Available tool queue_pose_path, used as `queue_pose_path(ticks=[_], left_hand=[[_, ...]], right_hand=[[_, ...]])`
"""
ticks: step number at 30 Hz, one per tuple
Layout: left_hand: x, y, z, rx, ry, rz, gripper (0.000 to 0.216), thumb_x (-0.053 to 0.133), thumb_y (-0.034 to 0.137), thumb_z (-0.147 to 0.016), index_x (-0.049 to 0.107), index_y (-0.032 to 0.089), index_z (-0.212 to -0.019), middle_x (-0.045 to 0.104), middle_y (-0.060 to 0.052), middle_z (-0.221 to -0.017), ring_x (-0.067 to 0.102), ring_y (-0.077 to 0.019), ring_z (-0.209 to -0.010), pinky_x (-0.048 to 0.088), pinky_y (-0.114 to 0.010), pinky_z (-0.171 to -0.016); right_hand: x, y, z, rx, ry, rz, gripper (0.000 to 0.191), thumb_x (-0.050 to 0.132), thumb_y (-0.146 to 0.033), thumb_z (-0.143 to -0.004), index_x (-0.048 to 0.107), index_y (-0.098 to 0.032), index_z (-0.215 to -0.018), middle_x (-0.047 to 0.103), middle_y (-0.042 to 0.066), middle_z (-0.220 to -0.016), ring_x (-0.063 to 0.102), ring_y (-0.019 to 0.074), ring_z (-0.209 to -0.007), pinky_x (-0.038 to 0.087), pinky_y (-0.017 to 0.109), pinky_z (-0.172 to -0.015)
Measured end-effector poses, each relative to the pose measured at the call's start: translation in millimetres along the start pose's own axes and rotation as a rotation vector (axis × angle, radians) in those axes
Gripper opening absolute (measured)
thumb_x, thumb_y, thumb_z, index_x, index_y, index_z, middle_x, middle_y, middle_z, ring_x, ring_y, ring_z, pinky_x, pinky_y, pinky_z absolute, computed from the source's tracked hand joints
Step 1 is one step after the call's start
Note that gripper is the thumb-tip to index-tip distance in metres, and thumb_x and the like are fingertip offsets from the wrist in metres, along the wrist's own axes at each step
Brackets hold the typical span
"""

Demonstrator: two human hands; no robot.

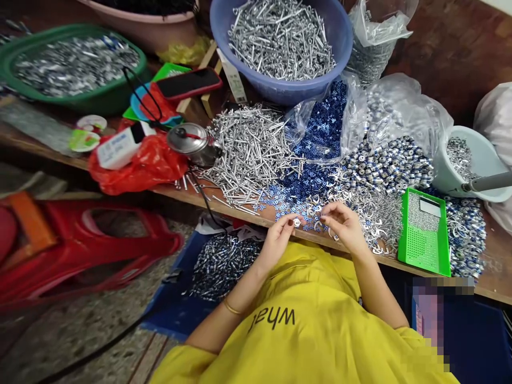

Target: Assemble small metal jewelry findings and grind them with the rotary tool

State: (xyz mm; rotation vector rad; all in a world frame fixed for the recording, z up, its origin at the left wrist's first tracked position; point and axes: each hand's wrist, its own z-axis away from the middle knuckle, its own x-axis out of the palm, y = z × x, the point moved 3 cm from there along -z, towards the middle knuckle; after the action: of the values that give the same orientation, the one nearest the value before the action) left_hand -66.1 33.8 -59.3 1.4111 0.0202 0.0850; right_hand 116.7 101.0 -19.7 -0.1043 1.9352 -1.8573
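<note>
At the front edge of the bench my left hand (280, 233) is closed in a pinch on a small round silver part (296, 222). My right hand (344, 225) is a short way to the right, thumb and fingertips drawn together; whatever lies between them is too small to make out. Just beyond both hands are blue three-pronged pieces (286, 198). Silver crescent-shaped clips (374, 226) lie by my right hand. Silver rods with eyelets (252, 152) are heaped to the left, and silver-and-blue barrel-shaped parts (390, 162) to the right.
A blue basin (218, 32) of rods stands at the back. To the right are a green perforated tray (426, 256) and a pale bucket (488, 152). A lidded metal pot (188, 140), red plastic bag (160, 165) and red stool (92, 240) are on the left. A blue bin (168, 306) sits below.
</note>
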Motion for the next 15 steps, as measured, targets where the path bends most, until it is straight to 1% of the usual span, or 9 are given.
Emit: queue_pose_path(ticks=[2,3,6,9,11,13,15], left_hand=[[8,5,1,0.024,-0.038,-0.034,0.040,0.046,0.049,-0.098,0.067,0.018,-0.112,0.072,-0.009,-0.104,0.061,-0.0179,-0.082,0.049,-0.030,-0.080],[12,8,2,0.036,-0.055,-0.056,0.040,0.046,0.049,-0.098,0.067,0.018,-0.113,0.072,-0.009,-0.104,0.062,-0.0188,-0.086,0.049,-0.030,-0.082],[21,16,4,0.065,-0.092,-0.109,0.039,0.046,0.047,-0.098,0.067,0.019,-0.115,0.071,-0.008,-0.104,0.064,-0.0208,-0.094,0.049,-0.031,-0.087],[28,19,4,0.092,-0.120,-0.128,0.037,0.045,0.045,-0.099,0.067,0.019,-0.115,0.070,-0.009,-0.110,0.064,-0.0220,-0.102,0.048,-0.033,-0.093],[32,18,4,0.117,-0.122,-0.151,0.035,0.045,0.043,-0.099,0.067,0.019,-0.114,0.070,-0.009,-0.112,0.064,-0.0226,-0.105,0.048,-0.033,-0.095],[35,18,3,0.164,-0.109,-0.200,0.034,0.046,0.041,-0.099,0.067,0.018,-0.112,0.070,-0.010,-0.112,0.064,-0.0230,-0.105,0.047,-0.034,-0.095],[39,19,2,0.210,-0.110,-0.249,0.032,0.047,0.039,-0.099,0.067,0.018,-0.110,0.070,-0.011,-0.111,0.064,-0.0231,-0.105,0.047,-0.034,-0.095]], right_hand=[[5,-10,8,0.031,-0.097,-0.117,0.013,0.069,-0.034,-0.086,0.066,-0.023,-0.091,0.069,0.002,-0.089,0.066,0.0167,-0.082,0.054,0.032,-0.078],[6,-13,11,0.038,-0.107,-0.141,0.013,0.071,-0.034,-0.085,0.067,-0.023,-0.090,0.070,0.002,-0.089,0.067,0.0166,-0.083,0.054,0.032,-0.079],[7,-13,16,0.082,-0.052,-0.260,0.016,0.075,-0.036,-0.080,0.070,-0.022,-0.086,0.071,0.002,-0.085,0.067,0.0155,-0.079,0.054,0.030,-0.077],[5,-6,20,0.128,-0.032,-0.425,0.020,0.080,-0.037,-0.076,0.071,-0.022,-0.084,0.070,0.002,-0.083,0.066,0.0147,-0.077,0.053,0.028,-0.074],[3,-5,24,0.112,-0.012,-0.440,0.020,0.081,-0.037,-0.074,0.071,-0.022,-0.082,0.069,0.002,-0.084,0.065,0.0148,-0.079,0.053,0.028,-0.076],[1,-5,28,0.081,0.016,-0.407,0.020,0.081,-0.038,-0.075,0.072,-0.021,-0.080,0.067,0.002,-0.083,0.063,0.0149,-0.080,0.052,0.029,-0.077],[0,-6,33,0.079,0.017,-0.420,0.021,0.080,-0.040,-0.075,0.071,-0.021,-0.080,0.066,0.002,-0.083,0.062,0.0147,-0.080,0.052,0.028,-0.076]])
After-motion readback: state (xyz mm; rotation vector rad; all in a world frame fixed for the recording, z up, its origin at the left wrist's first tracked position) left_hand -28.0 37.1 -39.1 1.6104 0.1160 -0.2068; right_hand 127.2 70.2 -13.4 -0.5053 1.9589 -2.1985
